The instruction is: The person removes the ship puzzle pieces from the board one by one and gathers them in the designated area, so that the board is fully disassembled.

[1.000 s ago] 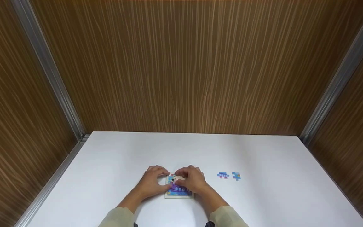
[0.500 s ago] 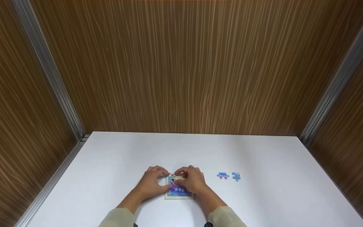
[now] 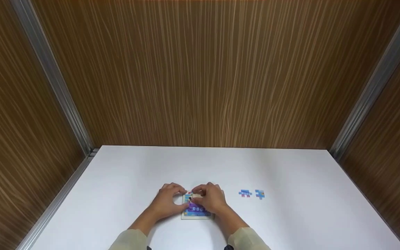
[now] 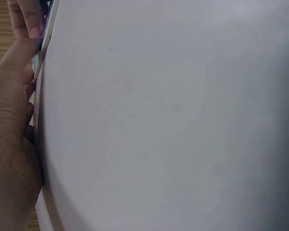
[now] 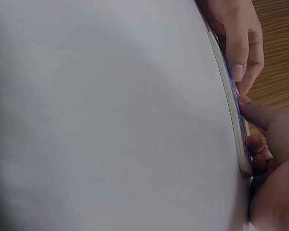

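A small square jigsaw puzzle (image 3: 197,214) in a pale frame lies near the front middle of the white table. Its picture is mostly blue and purple. My left hand (image 3: 168,200) holds its left side, thumb on the picture and fingertips at the upper left corner. From the right, my right hand (image 3: 214,198) reaches over the upper part, its curled thumb and index finger pinching at a puzzle piece that they largely hide. In the right wrist view both thumbs are at the puzzle's pale frame (image 5: 226,82), seen edge-on.
Two loose jigsaw pieces, one blue and pink (image 3: 245,193) and one blue with a yellow spot (image 3: 260,194), lie to the right of the puzzle. Wood-patterned panels (image 3: 200,76) with metal posts enclose the white table (image 3: 144,159) at the back and sides.
Both hands stay almost still on the puzzle. The right wrist and sleeve have shifted very slightly left. The loose pieces have not moved on the table.
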{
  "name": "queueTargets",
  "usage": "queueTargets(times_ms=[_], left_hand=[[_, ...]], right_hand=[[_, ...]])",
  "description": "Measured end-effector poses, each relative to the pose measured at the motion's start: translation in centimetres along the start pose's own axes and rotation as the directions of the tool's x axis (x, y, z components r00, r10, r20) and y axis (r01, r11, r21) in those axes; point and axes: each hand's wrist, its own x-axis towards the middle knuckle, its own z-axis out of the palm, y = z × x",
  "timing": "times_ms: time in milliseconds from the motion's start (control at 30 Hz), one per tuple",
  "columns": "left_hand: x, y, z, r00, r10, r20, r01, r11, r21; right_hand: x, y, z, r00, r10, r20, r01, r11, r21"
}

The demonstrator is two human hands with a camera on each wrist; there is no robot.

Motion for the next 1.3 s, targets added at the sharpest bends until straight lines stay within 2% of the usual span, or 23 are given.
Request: queueTargets(times_ms=[700, 867, 1100, 1300], left_hand=[[-0.2, 0.2, 0.0, 0.999, -0.045, 0.026, 0.045, 0.999, 0.011], [-0.3, 0.3, -0.1, 1.0, -0.021, 0.019, 0.02, 1.0, 0.009], [-0.2, 0.3, -0.2, 0.999, -0.018, 0.026, 0.018, 1.0, 0.0], [-0.3, 0.3, -0.2, 1.0, -0.018, 0.021, 0.019, 1.0, -0.013]], right_hand=[[-0.1, 0.3, 0.0, 1.0, -0.027, -0.008, 0.027, 0.999, 0.03], [0.0, 0.6, 0.0, 1.0, -0.025, -0.004, 0.025, 0.998, 0.066], [0.2, 1.0, -0.3, 0.999, -0.036, 0.02, 0.032, 0.985, 0.168], [0.2, 1.3, -0.7, 0.994, -0.07, 0.084, 0.038, 0.943, 0.331]])
